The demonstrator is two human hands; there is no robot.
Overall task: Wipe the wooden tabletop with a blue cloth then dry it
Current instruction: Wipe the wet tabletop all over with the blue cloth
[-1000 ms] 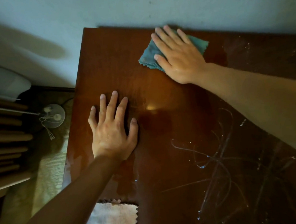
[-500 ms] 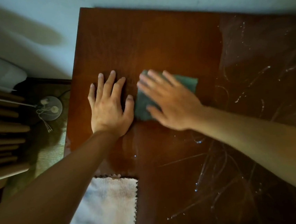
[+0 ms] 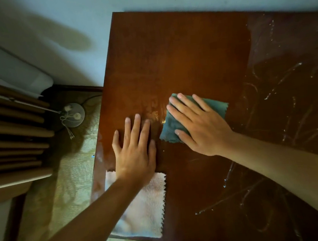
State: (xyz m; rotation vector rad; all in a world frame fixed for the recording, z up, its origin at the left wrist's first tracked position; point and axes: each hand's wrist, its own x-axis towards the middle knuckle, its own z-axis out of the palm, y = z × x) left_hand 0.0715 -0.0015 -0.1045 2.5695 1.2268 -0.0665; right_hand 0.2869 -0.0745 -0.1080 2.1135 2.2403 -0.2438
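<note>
- The folded blue microfibre cloth (image 3: 193, 117) lies flat near the middle of the glossy brown wooden surface (image 3: 183, 55), pinned under the right hand (image 3: 199, 124).
- The right hand is spread, fingers flat on the cloth, pinching nothing.
- The cloth looks soft, light and limp; it probably slides easily on the wet film, so a flat palm over its centre should steer it best.
- The left hand (image 3: 136, 151) rests spread just beside it, bracing.
- A pale fringed towel (image 3: 149, 208) waits at the near edge.
- White streaks (image 3: 285, 73) mark the right side.
</note>
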